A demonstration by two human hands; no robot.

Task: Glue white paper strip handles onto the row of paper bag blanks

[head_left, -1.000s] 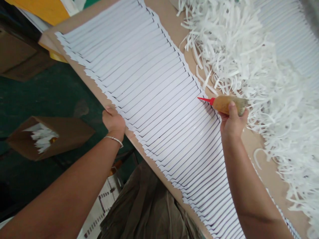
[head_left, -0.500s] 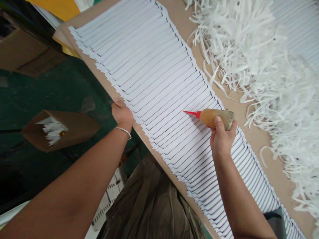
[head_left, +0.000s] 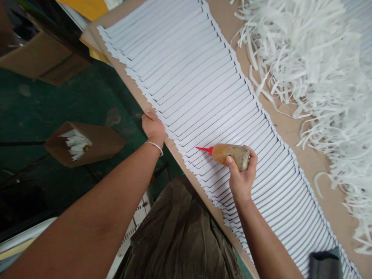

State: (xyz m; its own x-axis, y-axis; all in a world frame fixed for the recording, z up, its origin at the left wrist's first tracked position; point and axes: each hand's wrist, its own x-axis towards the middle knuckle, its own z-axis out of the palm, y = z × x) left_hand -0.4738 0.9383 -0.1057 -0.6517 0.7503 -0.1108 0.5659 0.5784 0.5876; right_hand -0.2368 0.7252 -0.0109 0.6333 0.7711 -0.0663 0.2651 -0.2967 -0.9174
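Observation:
My right hand (head_left: pixel 244 172) is closed round a squeeze glue bottle (head_left: pixel 229 154) with a yellowish, grimy body and a red pointed nozzle. The bottle lies nearly level, its tip pointing left, just over a long row of overlapping white paper pieces (head_left: pixel 186 89). These are fanned out in narrow steps with dark lines between them and jagged ends. At the near side of the brown-covered table (head_left: pixel 174 149), my left hand (head_left: pixel 154 126) is curled on the edge beside the paper; some of its fingers are hidden. A bracelet circles that wrist.
A heap of white paper strips (head_left: pixel 314 77) covers the table's far side. A dark grey block-like object (head_left: pixel 325 263) sits on the row at lower right. Down to the left stand an open brown bag (head_left: pixel 101 145) with white scraps and a cardboard box (head_left: pixel 49 58).
My right hand has carried the glue bottle left and toward me across the paper row. My left hand stays on the table edge, while the whole view has shifted slightly.

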